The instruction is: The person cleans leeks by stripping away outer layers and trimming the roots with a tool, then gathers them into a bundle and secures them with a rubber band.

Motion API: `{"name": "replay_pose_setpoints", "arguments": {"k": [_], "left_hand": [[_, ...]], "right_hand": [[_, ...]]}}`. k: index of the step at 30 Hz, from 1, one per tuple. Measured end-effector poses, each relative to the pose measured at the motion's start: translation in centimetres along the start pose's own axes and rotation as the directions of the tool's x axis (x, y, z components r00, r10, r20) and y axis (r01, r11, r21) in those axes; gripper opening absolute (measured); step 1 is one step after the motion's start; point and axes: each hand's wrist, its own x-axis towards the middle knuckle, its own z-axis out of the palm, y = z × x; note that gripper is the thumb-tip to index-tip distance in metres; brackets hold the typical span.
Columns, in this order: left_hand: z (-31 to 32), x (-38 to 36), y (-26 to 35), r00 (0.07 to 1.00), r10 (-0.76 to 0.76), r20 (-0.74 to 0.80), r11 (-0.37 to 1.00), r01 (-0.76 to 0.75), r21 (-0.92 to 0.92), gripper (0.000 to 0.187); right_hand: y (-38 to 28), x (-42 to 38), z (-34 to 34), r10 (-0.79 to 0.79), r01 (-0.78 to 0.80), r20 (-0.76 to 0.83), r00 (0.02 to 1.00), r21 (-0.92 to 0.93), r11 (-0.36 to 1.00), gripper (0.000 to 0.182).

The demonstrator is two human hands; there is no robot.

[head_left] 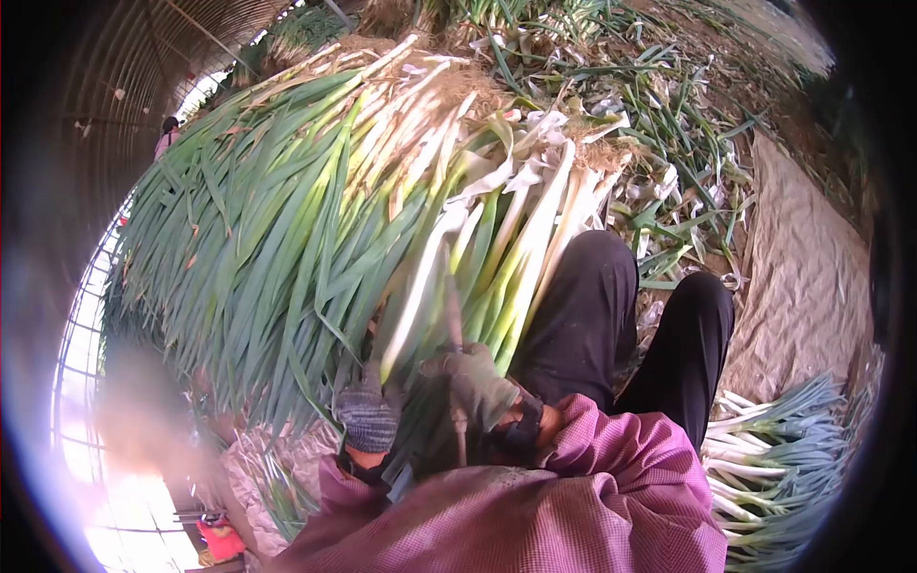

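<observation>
My left hand [368, 417], in a grey knitted glove, is closed around the lower part of a long green onion [418, 291] whose white stalk slants up and to the right. Beside it, my right hand [475, 384] wears a dirty work glove and is wrapped around a thin knife [454, 310]. The narrow blade points away from me and is blurred; the brown handle shows below the fingers. Further green onions with pale stalks [540, 253] lie just past my right hand, against my knee. A large heap of unpeeled green onions [258, 229] spreads to the left, leaves toward me.
Stripped leaves and peelings [669, 162] litter the ground ahead. At right lie a tan cloth sheet [798, 277] and a pile of cleaned green onions [774, 468]. A red item [222, 541] sits lower left. Another person [167, 137] is far back by the curved greenhouse wall.
</observation>
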Motion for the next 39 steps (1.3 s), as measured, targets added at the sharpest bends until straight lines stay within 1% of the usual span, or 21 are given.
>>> {"name": "replay_pose_setpoints", "arguments": {"k": [1,3,7,10,11,14,16,18,20,22,24,25,27,28,29,31,33,35,36,38,39], "left_hand": [[-0.4,-1.0,0.1,0.999,-0.044,0.026,0.999,0.044,0.006,0.023],[-0.3,-2.3,-0.4,0.999,-0.035,0.011,0.999,0.035,0.036,0.02],[-0.8,-2.8,0.6,0.997,-0.077,0.028,0.995,0.075,0.06,0.018],[-1.0,-2.7,1.1,0.991,-0.113,0.066,0.993,0.111,0.03,0.016],[-1.1,-2.6,1.1,0.99,-0.12,0.079,0.993,0.119,0.017,0.016],[-1.4,-2.1,0.5,0.971,-0.19,0.143,0.952,0.218,-0.217,0.013],[-2.1,-1.7,0.1,0.89,-0.33,0.315,0.775,0.445,-0.448,0.012],[-3.3,-0.8,0.7,0.791,-0.386,0.475,0.516,0.612,-0.6,0.009],[-3.8,-0.8,0.1,0.805,-0.332,0.493,0.61,0.581,-0.539,0.013],[-4.7,0.0,0.5,0.833,-0.279,0.478,0.677,0.524,-0.517,0.016],[-6.0,1.5,1.5,0.868,-0.23,0.44,0.713,0.458,-0.53,0.017],[-5.7,2.4,1.7,0.937,-0.132,0.322,0.807,0.291,-0.514,0.017],[-5.0,4.8,2.1,0.99,0.1,0.096,0.913,-0.053,-0.405,0.019],[-4.6,6.5,3.2,0.994,0.045,0.102,0.887,0.007,-0.462,0.02],[-4.1,8.3,4.9,0.994,-0.006,0.11,0.853,0.062,-0.518,0.022],[-1.8,11.0,7.5,0.995,0.079,0.06,0.805,-0.028,-0.593,0.017],[8.0,10.3,6.4,0.93,0.222,0.291,0.891,-0.072,-0.449,0.02],[11.2,10.9,6.1,0.856,0.369,0.362,0.902,-0.236,-0.361,0.018],[10.8,12.0,6.0,0.823,0.47,0.319,0.867,-0.364,-0.34,0.015],[9.2,15.4,5.3,0.568,0.795,0.213,0.606,-0.736,-0.301,0.018],[9.6,16.6,4.2,0.645,0.744,0.172,0.664,-0.742,-0.088,0.019]], "right_hand": [[-0.9,-0.6,0.1,0.015,-0.015,-0.009,1.0,-0.004,1.0,0.027],[-2.3,-2.1,0.5,0.05,-0.051,-0.026,0.998,-0.02,0.998,0.026],[-1.3,-1.7,0.8,-0.036,0.036,-0.069,0.997,0.0,0.999,0.026],[-1.0,0.4,0.2,-0.13,0.13,0.009,0.992,-0.034,0.991,0.027],[-1.1,0.8,0.0,-0.11,0.111,0.01,0.994,-0.051,0.993,0.028],[-2.2,0.8,-0.1,-0.042,0.042,0.002,0.999,-0.062,0.997,0.028],[-2.4,-0.1,-0.2,0.01,-0.011,-0.026,1.0,-0.031,0.999,0.027],[-2.2,0.0,-0.5,0.055,-0.055,0.005,0.998,-0.049,0.997,0.027],[-2.0,-0.1,-0.8,0.069,-0.067,0.052,0.996,-0.046,0.997,0.028],[-2.5,-0.4,-1.3,0.039,-0.037,0.119,0.992,-0.023,0.999,0.029],[-3.6,-2.0,-1.5,-0.066,0.071,0.128,0.99,-0.034,0.997,0.03],[-4.0,-2.7,-1.5,-0.113,0.12,0.131,0.985,-0.044,0.992,0.031],[-4.0,-2.8,-1.1,-0.407,0.407,-0.008,0.913,0.032,0.913,0.025],[-4.1,-2.9,-1.0,-0.541,0.546,-0.081,0.837,0.056,0.836,0.022],[-4.5,-3.1,-1.4,-0.545,0.554,-0.11,0.831,0.082,0.828,0.022],[-5.7,-3.8,-2.5,-0.555,0.579,-0.176,0.813,0.141,0.803,0.023],[-6.4,-4.5,-2.8,-0.503,0.541,-0.223,0.835,0.164,0.825,0.023],[-5.8,-3.1,-4.3,-0.416,0.444,-0.209,0.885,0.109,0.889,0.028],[-5.1,-2.1,-4.7,-0.422,0.452,-0.225,0.878,0.103,0.886,0.024],[-4.4,-1.4,-4.6,-0.412,0.444,-0.208,0.887,0.139,0.885,0.024],[-4.2,-1.0,-4.5,-0.4,0.431,-0.196,0.895,0.151,0.89,0.023]]}}
